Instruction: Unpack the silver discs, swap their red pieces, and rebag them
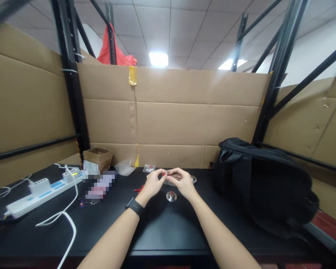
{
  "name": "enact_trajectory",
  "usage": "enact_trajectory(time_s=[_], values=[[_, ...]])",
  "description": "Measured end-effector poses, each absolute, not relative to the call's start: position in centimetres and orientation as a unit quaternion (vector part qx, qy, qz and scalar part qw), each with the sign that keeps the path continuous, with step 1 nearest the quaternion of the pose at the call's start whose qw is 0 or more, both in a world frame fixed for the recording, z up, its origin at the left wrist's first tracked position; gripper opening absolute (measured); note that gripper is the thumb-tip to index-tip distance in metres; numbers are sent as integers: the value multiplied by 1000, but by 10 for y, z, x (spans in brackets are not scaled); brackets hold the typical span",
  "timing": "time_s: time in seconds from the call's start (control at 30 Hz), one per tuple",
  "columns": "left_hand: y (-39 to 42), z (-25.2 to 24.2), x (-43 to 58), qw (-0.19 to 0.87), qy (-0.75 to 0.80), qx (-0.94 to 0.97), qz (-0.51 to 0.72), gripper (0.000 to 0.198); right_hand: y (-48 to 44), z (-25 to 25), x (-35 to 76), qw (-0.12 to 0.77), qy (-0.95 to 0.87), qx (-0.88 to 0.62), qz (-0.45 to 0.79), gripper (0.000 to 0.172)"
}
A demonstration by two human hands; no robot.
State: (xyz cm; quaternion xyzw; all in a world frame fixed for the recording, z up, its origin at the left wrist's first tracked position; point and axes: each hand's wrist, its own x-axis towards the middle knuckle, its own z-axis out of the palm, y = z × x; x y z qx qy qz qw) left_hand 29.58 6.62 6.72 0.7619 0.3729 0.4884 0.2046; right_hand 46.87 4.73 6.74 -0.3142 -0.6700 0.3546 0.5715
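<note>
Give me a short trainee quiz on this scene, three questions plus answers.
1. What colour is the small item between the left hand and right hand?
2. True or false: the black watch is on the left wrist.
3. Which lies closest to the hands?
A) power strip
B) metal disc
C) cardboard box
Key: 1. red; 2. true; 3. B

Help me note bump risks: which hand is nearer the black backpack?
Right. The right hand is to the left of the black backpack, with bare tabletop between them; the left hand is farther left, beyond the right hand.
</note>
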Motion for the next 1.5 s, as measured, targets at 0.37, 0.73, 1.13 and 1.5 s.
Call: enact_trajectory(time_s=[0.37,0.73,1.13,1.5], values=[[77,62,296,405,266,736,473,37,48,67,478,547,-747,-336,172,8],[59,76,286,182,315,819,443,26,41,69,479,443,-818,-361,70,14],[54,70,283,148,307,890,302,22,52,79,519,364,-788,-483,115,9],[50,55,298,106,303,918,233,16,59,69,546,219,-769,-583,145,12]])
